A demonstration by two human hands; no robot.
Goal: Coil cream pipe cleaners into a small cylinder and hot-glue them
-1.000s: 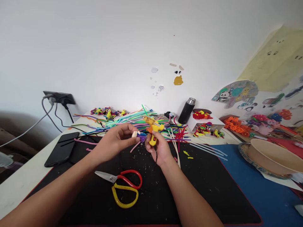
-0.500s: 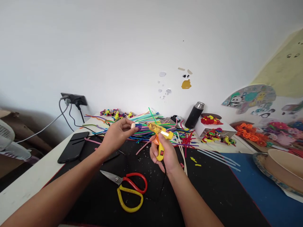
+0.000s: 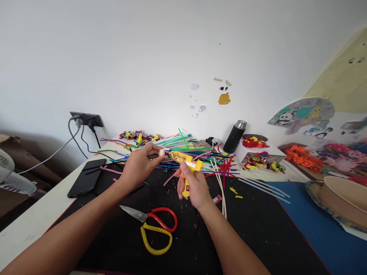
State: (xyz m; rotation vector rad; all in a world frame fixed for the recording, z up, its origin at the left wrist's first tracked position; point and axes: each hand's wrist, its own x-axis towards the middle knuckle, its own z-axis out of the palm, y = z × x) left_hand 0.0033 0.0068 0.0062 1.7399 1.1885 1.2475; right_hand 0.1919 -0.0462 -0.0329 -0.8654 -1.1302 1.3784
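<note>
My left hand (image 3: 140, 162) is closed in a pinch on a small purple piece with a cream-coloured round end (image 3: 162, 152). Most of that piece is hidden by the fingers. My right hand (image 3: 195, 187) grips a yellow glue gun (image 3: 192, 164) by its handle, the fingers wrapped around the orange trigger. The gun's browned, stained front end points left, and its tip is right by the purple piece; I cannot tell whether they touch. Beneath both hands, scissors (image 3: 149, 225) with one red and one yellow handle lie open on the black mat (image 3: 246, 233).
Many coloured pipe cleaners (image 3: 174, 143) are heaped behind my hands. A phone (image 3: 84, 179) lies at left, below a wall socket (image 3: 87, 119) with cords. At right are a black flask (image 3: 234, 137), a white box (image 3: 243, 154), clear glue sticks (image 3: 263, 189) and a round tray (image 3: 318, 198).
My right hand has brought the glue gun left and slightly down, its tip now at the purple piece. My left hand has stayed almost where it was.
</note>
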